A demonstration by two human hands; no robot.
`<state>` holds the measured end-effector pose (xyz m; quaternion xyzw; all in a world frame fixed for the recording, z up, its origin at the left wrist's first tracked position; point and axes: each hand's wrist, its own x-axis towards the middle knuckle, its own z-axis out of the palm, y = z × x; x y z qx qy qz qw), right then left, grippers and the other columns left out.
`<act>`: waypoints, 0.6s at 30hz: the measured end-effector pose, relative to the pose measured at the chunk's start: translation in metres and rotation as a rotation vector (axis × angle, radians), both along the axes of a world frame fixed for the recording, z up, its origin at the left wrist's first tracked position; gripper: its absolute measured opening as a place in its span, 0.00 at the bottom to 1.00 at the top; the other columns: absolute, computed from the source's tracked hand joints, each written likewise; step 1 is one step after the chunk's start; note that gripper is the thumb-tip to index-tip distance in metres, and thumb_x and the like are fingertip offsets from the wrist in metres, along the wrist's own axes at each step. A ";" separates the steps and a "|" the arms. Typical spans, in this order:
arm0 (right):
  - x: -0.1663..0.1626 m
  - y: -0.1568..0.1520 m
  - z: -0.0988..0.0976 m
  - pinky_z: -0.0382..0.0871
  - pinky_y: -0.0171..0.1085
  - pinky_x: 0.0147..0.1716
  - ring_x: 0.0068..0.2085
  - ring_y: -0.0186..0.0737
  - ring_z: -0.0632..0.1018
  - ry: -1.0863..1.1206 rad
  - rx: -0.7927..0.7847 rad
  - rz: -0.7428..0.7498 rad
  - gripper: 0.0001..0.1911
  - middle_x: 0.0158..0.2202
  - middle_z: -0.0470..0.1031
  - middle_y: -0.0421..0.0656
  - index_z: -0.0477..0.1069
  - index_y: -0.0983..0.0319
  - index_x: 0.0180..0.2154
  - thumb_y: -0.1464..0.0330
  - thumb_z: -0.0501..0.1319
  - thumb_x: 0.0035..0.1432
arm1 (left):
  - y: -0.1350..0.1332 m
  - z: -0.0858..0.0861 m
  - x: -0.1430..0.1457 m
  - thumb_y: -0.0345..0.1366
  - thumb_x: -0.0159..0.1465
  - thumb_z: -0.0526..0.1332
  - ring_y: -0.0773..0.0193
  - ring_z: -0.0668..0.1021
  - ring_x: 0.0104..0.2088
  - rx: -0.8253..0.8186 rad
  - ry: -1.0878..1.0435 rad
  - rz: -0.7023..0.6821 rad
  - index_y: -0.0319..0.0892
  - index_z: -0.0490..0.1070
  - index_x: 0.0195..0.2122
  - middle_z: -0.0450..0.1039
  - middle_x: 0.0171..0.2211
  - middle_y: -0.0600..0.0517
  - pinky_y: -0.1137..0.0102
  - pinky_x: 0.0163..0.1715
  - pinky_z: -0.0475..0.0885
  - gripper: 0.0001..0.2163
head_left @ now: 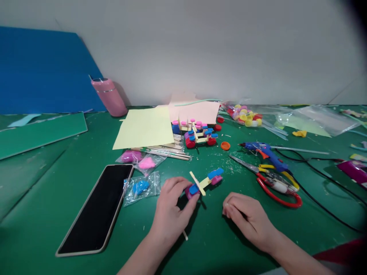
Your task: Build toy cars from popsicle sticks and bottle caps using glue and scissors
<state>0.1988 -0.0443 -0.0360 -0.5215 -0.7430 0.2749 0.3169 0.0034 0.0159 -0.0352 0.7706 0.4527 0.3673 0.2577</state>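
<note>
Between the thumb and fingers of my left hand (174,208) is a small stick model (205,184). It has pale wooden sticks, blue and pink pads, and a purple round part mostly covered by my fingers. My right hand (248,217) rests just right of the model, apart from it, with fingers curled in; whatever may be inside is hidden. A loose thin stick (185,235) pokes out below my left hand. Farther back stands a similar stick model (200,138) with red and purple wheels, partly in front of another one.
Left of my hands lie a phone (96,210) and a bag of blue clay (141,188). To the right are scissors (275,183) and a blue glue gun (266,152) with its cord. A yellow sheet (146,128), a pink tumbler (109,97) and a bag of bottle caps (243,115) sit farther back.
</note>
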 end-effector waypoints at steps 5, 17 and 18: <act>-0.001 -0.001 0.000 0.61 0.33 0.28 0.27 0.34 0.69 -0.028 0.009 0.044 0.16 0.23 0.67 0.41 0.63 0.62 0.23 0.68 0.46 0.61 | 0.000 0.001 0.000 0.32 0.55 0.59 0.58 0.74 0.37 -0.008 -0.013 -0.008 0.42 0.71 0.34 0.71 0.35 0.47 0.63 0.38 0.70 0.05; -0.001 0.001 -0.002 0.60 0.33 0.28 0.26 0.33 0.69 -0.050 0.015 0.037 0.18 0.23 0.68 0.41 0.63 0.62 0.23 0.67 0.45 0.62 | -0.001 0.000 0.001 0.33 0.55 0.59 0.59 0.74 0.36 -0.039 -0.012 0.003 0.43 0.69 0.34 0.71 0.33 0.49 0.64 0.36 0.69 0.05; -0.001 0.001 -0.002 0.60 0.32 0.28 0.27 0.33 0.69 -0.052 0.012 0.036 0.18 0.23 0.68 0.41 0.63 0.62 0.23 0.67 0.45 0.62 | -0.001 0.000 0.001 0.33 0.55 0.60 0.59 0.74 0.36 -0.038 -0.006 0.017 0.43 0.68 0.35 0.71 0.33 0.50 0.64 0.36 0.69 0.06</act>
